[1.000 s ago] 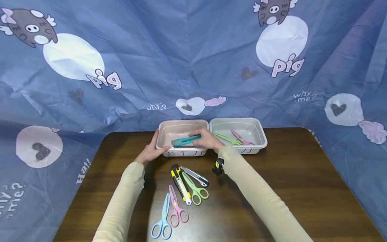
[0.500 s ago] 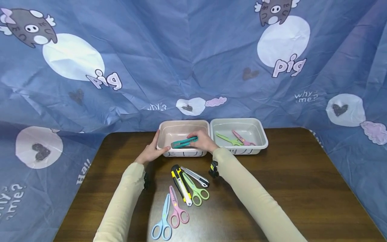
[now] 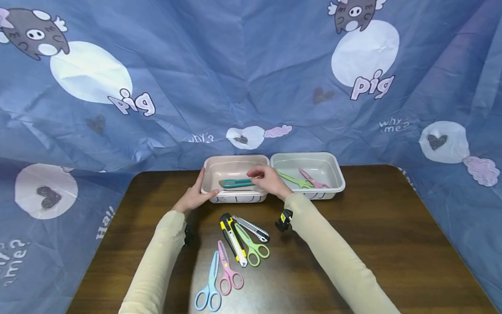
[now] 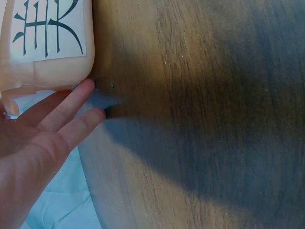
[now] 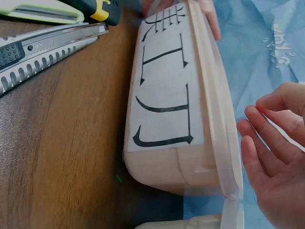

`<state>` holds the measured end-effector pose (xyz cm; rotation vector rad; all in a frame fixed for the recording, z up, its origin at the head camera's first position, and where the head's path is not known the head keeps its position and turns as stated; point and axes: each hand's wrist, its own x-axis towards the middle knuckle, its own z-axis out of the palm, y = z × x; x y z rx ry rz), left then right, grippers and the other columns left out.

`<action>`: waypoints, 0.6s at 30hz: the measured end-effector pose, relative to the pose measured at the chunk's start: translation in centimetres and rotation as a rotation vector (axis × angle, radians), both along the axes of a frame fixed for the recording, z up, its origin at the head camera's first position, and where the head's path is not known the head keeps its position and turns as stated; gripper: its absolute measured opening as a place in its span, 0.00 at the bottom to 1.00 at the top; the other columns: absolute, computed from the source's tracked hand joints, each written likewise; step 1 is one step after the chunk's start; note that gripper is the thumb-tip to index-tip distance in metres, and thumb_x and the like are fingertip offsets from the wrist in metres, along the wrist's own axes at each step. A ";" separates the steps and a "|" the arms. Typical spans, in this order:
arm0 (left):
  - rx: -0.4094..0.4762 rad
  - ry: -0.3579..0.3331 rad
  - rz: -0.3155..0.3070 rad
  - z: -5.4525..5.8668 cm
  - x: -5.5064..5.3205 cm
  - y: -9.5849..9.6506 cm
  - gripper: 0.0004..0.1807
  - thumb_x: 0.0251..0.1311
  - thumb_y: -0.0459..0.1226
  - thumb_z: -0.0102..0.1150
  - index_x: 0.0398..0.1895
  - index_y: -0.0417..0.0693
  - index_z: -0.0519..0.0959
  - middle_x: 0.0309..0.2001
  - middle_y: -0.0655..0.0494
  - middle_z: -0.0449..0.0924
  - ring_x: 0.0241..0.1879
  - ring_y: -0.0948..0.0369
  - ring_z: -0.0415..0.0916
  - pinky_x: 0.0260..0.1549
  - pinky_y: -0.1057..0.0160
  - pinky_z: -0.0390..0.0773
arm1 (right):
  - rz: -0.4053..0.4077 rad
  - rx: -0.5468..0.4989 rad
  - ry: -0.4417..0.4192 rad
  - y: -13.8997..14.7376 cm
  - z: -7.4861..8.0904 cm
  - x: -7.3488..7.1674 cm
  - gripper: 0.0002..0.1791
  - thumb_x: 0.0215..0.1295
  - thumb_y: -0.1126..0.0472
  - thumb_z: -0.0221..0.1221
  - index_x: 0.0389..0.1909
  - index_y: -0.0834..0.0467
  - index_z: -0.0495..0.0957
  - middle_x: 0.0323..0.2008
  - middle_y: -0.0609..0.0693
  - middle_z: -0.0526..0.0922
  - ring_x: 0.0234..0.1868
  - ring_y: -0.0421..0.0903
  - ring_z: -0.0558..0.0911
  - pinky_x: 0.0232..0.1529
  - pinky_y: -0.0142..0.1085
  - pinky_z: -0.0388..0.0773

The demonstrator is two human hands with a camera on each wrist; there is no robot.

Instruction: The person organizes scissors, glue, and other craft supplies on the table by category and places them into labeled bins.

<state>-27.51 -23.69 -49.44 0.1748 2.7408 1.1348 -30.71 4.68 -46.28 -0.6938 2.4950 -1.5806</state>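
Note:
A teal utility knife [image 3: 236, 183] lies in the pink plastic bin [image 3: 211, 162]. Just over the bin's right side is my right hand [image 3: 270, 180], fingers loosely bent; they overlap the knife's right end in the head view. In the right wrist view that hand [image 5: 279, 138] shows nothing between its fingers, beside the bin's rim. My left hand [image 3: 194, 196] holds the bin's left end, thumb at the front rim and fingers along the side. The left wrist view shows two of its fingers [image 4: 71, 107] stretched out by the labelled bin wall [image 4: 71, 69].
A grey-white bin [image 3: 339, 174] adjoins on the right, with green scissors [image 3: 296, 180] and pink scissors [image 3: 311, 178] inside. On the table lie a yellow-black utility knife [image 3: 233, 240], a silver utility knife [image 3: 251, 228], green scissors [image 3: 251, 244], pink scissors [image 3: 226, 264] and blue scissors [image 3: 212, 279].
My right hand has let go of the teal utility knife, which now lies in the pink bin, and has drawn slightly right. The left hand stays on the bin.

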 end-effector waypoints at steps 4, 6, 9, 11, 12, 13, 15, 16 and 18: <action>-0.012 -0.002 -0.004 0.0 -0.1 -0.1 0.55 0.61 0.53 0.59 0.77 0.49 0.32 0.67 0.24 0.53 0.61 0.31 0.60 0.60 0.40 0.61 | -0.003 -0.037 -0.013 0.5 0.1 0.3 0.11 0.61 0.73 0.59 0.44 0.69 0.81 0.42 0.59 0.84 0.45 0.52 0.81 0.49 0.38 0.76; -0.012 -0.007 -0.002 0.1 -0.1 0.0 0.55 0.61 0.53 0.59 0.77 0.50 0.32 0.67 0.24 0.52 0.62 0.31 0.60 0.60 0.40 0.61 | -0.003 -0.034 -0.006 0.6 0.1 0.5 0.10 0.61 0.74 0.59 0.43 0.69 0.81 0.41 0.59 0.84 0.45 0.51 0.81 0.48 0.39 0.76; -0.006 -0.014 0.000 0.1 -0.1 0.0 0.56 0.61 0.53 0.60 0.77 0.50 0.31 0.67 0.24 0.52 0.62 0.31 0.59 0.60 0.40 0.60 | -0.003 -0.019 0.003 0.9 0.1 0.8 0.10 0.61 0.74 0.59 0.44 0.69 0.81 0.41 0.58 0.84 0.45 0.51 0.81 0.48 0.39 0.76; 0.007 -0.018 0.004 0.0 0.0 -0.1 0.56 0.61 0.53 0.60 0.77 0.51 0.32 0.68 0.24 0.51 0.62 0.31 0.59 0.60 0.40 0.60 | 0.001 -0.010 0.008 0.9 0.1 1.1 0.11 0.60 0.74 0.59 0.44 0.69 0.81 0.41 0.58 0.84 0.45 0.51 0.81 0.48 0.39 0.76; 0.012 -0.017 0.003 0.0 0.0 -0.1 0.56 0.61 0.53 0.60 0.77 0.50 0.32 0.68 0.24 0.50 0.62 0.31 0.59 0.60 0.40 0.60 | 0.001 -0.006 0.010 1.0 0.0 1.2 0.11 0.60 0.74 0.59 0.44 0.69 0.81 0.41 0.58 0.84 0.44 0.51 0.81 0.48 0.39 0.76; 0.019 -0.018 0.003 0.0 0.0 -0.1 0.56 0.61 0.52 0.60 0.77 0.49 0.32 0.68 0.24 0.50 0.63 0.31 0.58 0.60 0.40 0.59 | 0.001 -0.004 0.015 1.0 0.0 1.3 0.11 0.60 0.74 0.59 0.43 0.69 0.81 0.41 0.57 0.84 0.44 0.51 0.81 0.48 0.39 0.76; 0.027 -0.016 0.003 0.1 0.0 -0.1 0.56 0.61 0.52 0.60 0.77 0.49 0.32 0.68 0.24 0.50 0.63 0.32 0.58 0.60 0.40 0.59 | 0.007 -0.010 0.025 1.1 -0.1 1.6 0.11 0.60 0.74 0.59 0.43 0.70 0.81 0.41 0.60 0.84 0.45 0.52 0.81 0.47 0.41 0.76; 0.029 -0.015 0.001 0.0 0.0 -0.1 0.56 0.61 0.52 0.60 0.77 0.48 0.32 0.68 0.24 0.49 0.63 0.32 0.58 0.60 0.40 0.59 | 0.009 -0.013 0.029 1.2 -0.1 1.7 0.11 0.60 0.74 0.59 0.43 0.70 0.81 0.41 0.60 0.84 0.45 0.53 0.81 0.47 0.41 0.76; 0.027 -0.014 -0.001 -0.1 0.0 -0.2 0.56 0.61 0.52 0.60 0.77 0.48 0.32 0.68 0.24 0.49 0.63 0.32 0.58 0.60 0.40 0.59 | 0.014 -0.017 0.031 1.3 -0.1 2.0 0.11 0.60 0.73 0.59 0.43 0.69 0.81 0.42 0.62 0.83 0.45 0.52 0.81 0.46 0.40 0.77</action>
